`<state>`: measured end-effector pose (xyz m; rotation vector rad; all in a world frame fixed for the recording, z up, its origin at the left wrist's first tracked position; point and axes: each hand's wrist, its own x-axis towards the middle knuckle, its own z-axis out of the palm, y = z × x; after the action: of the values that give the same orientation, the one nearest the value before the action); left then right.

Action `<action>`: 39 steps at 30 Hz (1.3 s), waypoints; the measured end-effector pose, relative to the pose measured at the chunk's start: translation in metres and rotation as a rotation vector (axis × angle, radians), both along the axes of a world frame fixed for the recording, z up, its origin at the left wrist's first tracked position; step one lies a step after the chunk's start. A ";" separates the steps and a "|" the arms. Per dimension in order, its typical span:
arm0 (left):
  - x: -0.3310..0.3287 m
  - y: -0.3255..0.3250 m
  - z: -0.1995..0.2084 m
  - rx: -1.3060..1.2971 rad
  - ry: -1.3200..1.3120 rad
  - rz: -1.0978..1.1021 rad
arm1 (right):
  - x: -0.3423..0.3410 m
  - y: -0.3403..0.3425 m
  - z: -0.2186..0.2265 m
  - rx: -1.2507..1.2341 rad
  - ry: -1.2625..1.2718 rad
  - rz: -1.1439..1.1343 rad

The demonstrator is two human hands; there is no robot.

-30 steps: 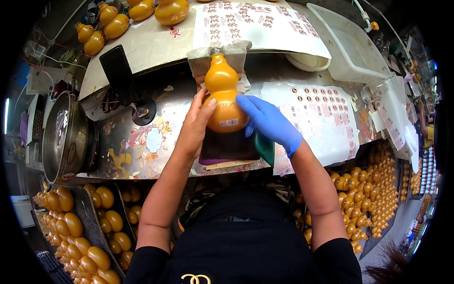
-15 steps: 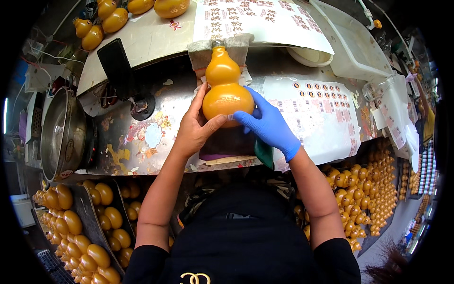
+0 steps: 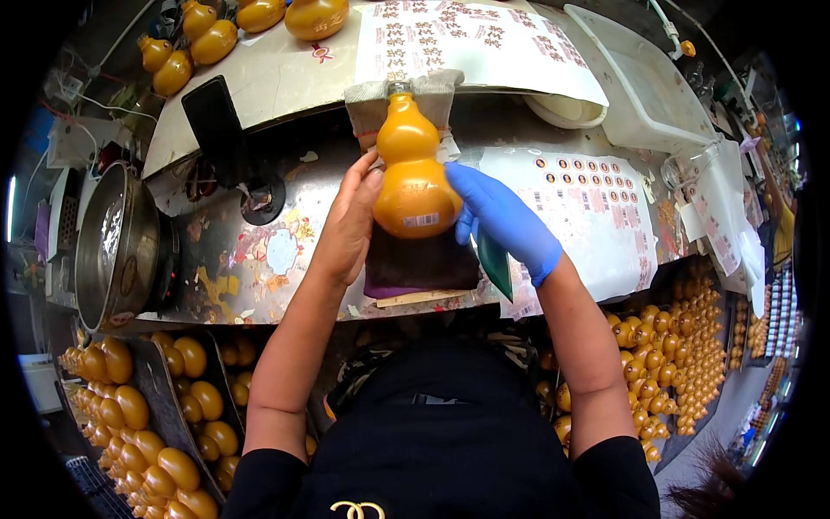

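Away slide the thumbs of the bare left hand (image 3: 348,227) and blue-gloved right hand (image 3: 510,218), baring 1 barcode label (image 3: 422,220) low on the amber gourd bottle (image 3: 410,160)! Nearer than the bottle, the dark pad (image 3: 419,270). Left hand's loosely open along its left side; right hand's curled around its right, gripping. Bottle's neck lies over grey cloth (image 3: 366,114); beyond, 1 printed sheet (image 3: 493,62).
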<state>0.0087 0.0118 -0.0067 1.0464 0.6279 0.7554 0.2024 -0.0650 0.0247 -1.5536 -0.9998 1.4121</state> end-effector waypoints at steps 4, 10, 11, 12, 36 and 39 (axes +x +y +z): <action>0.010 -0.003 -0.002 -0.005 0.008 0.015 | -0.001 0.010 -0.009 -0.018 -0.126 0.100; 0.009 -0.002 -0.003 -0.040 -0.012 0.010 | -0.001 0.007 -0.004 -0.053 -0.018 0.093; 0.008 -0.002 -0.004 -0.056 -0.014 0.009 | -0.002 0.007 -0.003 -0.056 -0.024 0.095; 0.008 -0.002 -0.004 -0.072 -0.015 0.007 | -0.002 0.006 -0.001 -0.060 -0.030 0.096; -0.003 -0.010 -0.018 0.421 0.210 -0.047 | 0.007 -0.019 0.011 0.157 0.519 -0.117; -0.003 -0.012 -0.022 0.419 0.157 -0.031 | -0.010 -0.008 0.029 0.398 -0.030 0.055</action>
<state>0.0056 0.0001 -0.0289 1.5083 0.5984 0.8015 0.1925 -0.0729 0.0534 -1.2638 -1.2623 1.1414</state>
